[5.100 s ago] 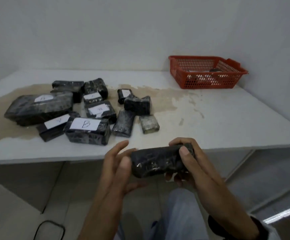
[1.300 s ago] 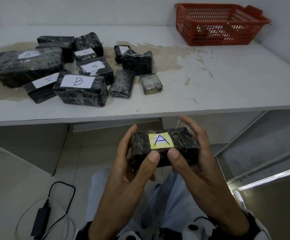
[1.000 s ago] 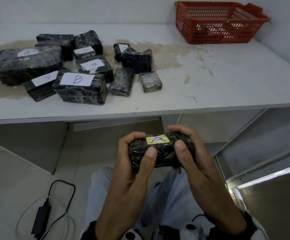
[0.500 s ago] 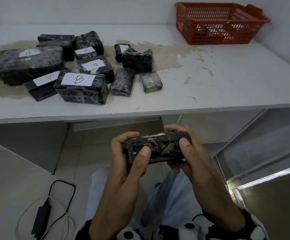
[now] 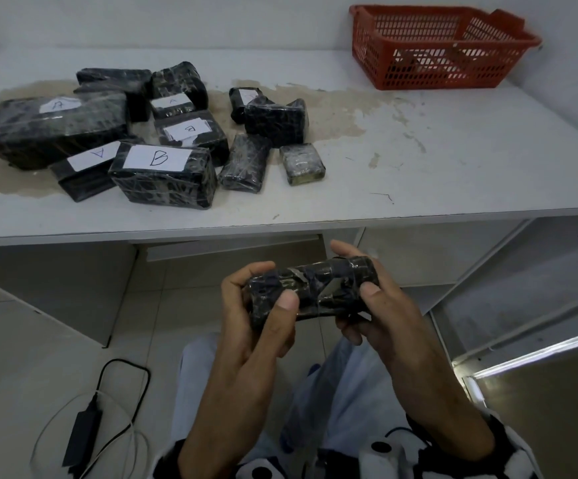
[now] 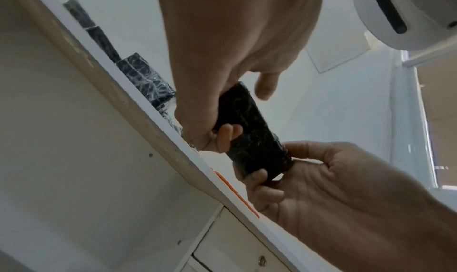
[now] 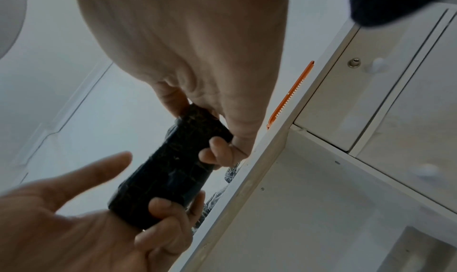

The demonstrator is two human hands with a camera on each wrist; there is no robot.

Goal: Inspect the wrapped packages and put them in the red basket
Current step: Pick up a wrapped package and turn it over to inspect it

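I hold a small black wrapped package (image 5: 315, 292) below the table's front edge, over my lap. My left hand (image 5: 272, 286) grips its left end, thumb on the near face. My right hand (image 5: 358, 273) grips its right end. A plain taped side faces up and its label is hidden. In the left wrist view my left hand (image 6: 217, 119) pinches the package (image 6: 252, 133). In the right wrist view my right hand (image 7: 217, 135) curls round the package (image 7: 170, 170). The red basket (image 5: 443, 69) stands at the table's far right. Several more wrapped packages (image 5: 163, 176) lie at the left.
The white table (image 5: 436, 160) is stained brown around the packages, some of which carry white A and B labels. A wall rises behind the basket. On the floor at lower left lies a black power adapter (image 5: 82, 433) with its cable. Cabinet drawers sit under the table.
Both hands have rolled the package away from me. Its yellow A label, facing up a second ago, has turned out of sight. The hands stay at about the same place.
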